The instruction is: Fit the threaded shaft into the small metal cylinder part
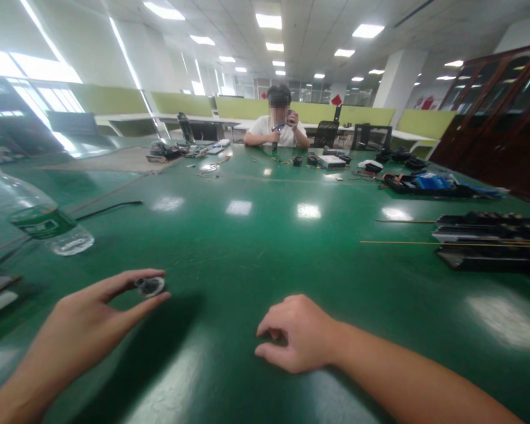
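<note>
My left hand (90,315) is raised above the green tabletop (229,259), its shadow falling below. Between thumb and fingertips it pinches a small round part (151,287), dark grey with a pale rim and a short stub at one side. What kind of part this is I cannot make out. To the right, my right hand (300,334) rests low over the table with loosely curled fingers. A gap shows between its thumb and index finger, and nothing is visible in it.
A clear plastic bottle (44,215) with a green label leans at the left, near a black cable (110,209). Long dark rails (490,241) with thin rods lie at the right. Across the table sits a person (280,126) holding something. Electronic parts and a tray (430,182) line the far side.
</note>
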The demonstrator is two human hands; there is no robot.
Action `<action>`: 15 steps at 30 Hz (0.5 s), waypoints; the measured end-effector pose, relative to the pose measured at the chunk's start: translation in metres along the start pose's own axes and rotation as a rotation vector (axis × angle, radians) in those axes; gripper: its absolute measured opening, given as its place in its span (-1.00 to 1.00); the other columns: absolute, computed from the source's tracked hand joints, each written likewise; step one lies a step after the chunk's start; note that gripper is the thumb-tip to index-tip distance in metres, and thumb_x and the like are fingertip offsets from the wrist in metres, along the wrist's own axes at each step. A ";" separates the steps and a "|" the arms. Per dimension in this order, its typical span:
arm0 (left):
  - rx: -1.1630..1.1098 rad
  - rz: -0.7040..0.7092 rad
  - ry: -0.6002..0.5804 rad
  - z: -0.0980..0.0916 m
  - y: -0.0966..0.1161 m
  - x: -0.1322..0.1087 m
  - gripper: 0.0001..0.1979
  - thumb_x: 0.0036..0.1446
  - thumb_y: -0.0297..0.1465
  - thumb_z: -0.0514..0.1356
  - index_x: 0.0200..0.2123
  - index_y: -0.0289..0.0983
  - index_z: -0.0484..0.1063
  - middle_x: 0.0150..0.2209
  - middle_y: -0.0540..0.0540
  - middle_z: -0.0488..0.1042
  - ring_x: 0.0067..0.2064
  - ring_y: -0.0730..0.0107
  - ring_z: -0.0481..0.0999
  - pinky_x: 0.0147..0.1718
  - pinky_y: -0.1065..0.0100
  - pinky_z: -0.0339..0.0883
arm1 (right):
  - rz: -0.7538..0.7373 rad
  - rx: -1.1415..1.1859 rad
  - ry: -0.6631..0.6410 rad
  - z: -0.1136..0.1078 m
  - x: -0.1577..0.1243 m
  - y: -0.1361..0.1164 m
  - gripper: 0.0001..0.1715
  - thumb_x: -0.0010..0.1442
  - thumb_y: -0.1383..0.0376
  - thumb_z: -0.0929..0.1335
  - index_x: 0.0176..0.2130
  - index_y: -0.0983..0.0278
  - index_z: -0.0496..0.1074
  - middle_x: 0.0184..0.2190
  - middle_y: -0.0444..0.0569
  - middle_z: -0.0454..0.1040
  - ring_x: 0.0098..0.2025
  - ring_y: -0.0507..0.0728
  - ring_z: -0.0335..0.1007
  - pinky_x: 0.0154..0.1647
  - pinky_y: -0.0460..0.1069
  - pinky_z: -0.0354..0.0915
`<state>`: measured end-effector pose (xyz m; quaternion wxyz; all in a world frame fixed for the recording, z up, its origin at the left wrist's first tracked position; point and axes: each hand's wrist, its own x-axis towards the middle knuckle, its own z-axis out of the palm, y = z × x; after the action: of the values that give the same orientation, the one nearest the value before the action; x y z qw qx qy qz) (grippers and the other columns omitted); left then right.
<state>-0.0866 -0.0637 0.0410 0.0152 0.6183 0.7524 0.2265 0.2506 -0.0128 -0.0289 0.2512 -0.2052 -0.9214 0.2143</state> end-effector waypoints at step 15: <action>-0.337 0.562 -0.372 0.074 0.122 0.017 -0.76 0.18 -0.23 0.26 -0.11 -0.18 0.52 -0.17 -0.05 0.59 -0.16 0.30 0.56 -0.15 0.34 0.40 | 0.440 0.099 0.323 -0.017 0.004 0.006 -0.70 0.12 0.18 0.43 -0.44 0.22 0.24 -0.60 -0.21 0.36 -0.57 0.00 0.26 -0.52 -0.10 0.12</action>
<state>0.0446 -0.0074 0.0227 0.1904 0.8199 0.4901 0.2265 0.2586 -0.0011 -0.0174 0.3518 -0.4193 -0.7912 0.2729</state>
